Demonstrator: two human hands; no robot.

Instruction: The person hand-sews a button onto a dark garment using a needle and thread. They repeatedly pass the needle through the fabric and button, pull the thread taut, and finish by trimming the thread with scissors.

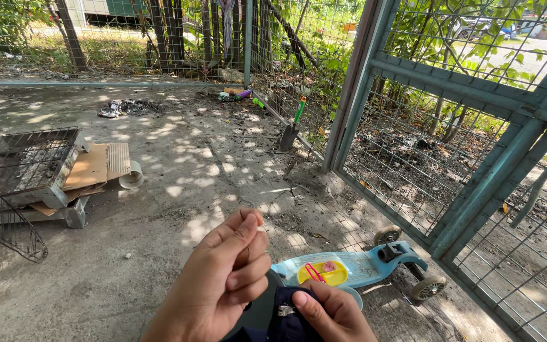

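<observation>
1. The left hand [223, 278] is closed, thumb pressed to curled fingers as if pinching something too thin to make out.
2. The right hand [330, 313] grips a dark blue fabric piece [286, 326] with a small metal ring [284, 310], at the bottom centre of the view between both hands.
3. Judging from this, holding the ring steady and facing the left fingertips would help.
4. The fabric's long axis seems to run downward, out of view.
5. Beyond lie a blue scooter [375, 266], a yellow dish [322, 273] and a mesh fence [413, 145].

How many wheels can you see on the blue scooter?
2. One wheel sits at the far side of the blue scooter's front, the other wheel at the near side. A rear wheel may be hidden behind the hands.
</observation>
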